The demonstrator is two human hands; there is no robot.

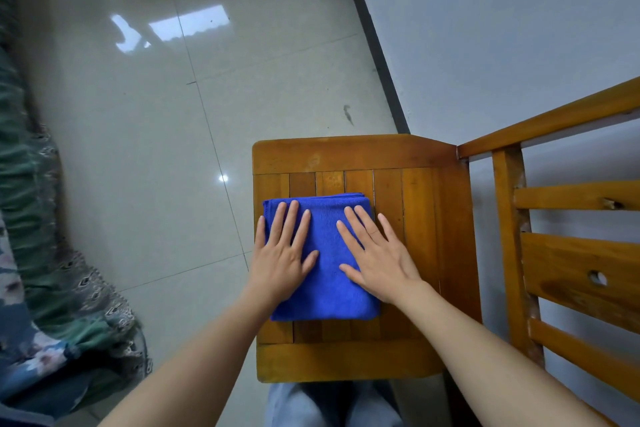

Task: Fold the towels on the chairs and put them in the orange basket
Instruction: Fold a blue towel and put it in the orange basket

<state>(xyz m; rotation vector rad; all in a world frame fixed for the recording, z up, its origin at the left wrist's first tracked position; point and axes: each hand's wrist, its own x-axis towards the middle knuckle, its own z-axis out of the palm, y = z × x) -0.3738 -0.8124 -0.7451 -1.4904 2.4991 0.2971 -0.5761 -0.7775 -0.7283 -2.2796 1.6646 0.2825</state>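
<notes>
Currently flattening folded towel [323,260] on chair [349,156] seat | left hand [282,258] and right hand [377,262] are lying flat on it, fingers straight, gripping nothing | advice: keep pressing evenly outward, holding stacked edges aligned before lifting | orange basket is not showing.

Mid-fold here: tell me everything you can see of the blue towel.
The blue towel is a fuzzy, microfibre-looking cloth, folded into a rectangle with stacked layers showing at its far edge. It lies flat on the wooden chair seat, toward the seat's left side. The left hand and right hand press on it with straight fingers; the right hand's outer fingers reach onto the wood.
</notes>
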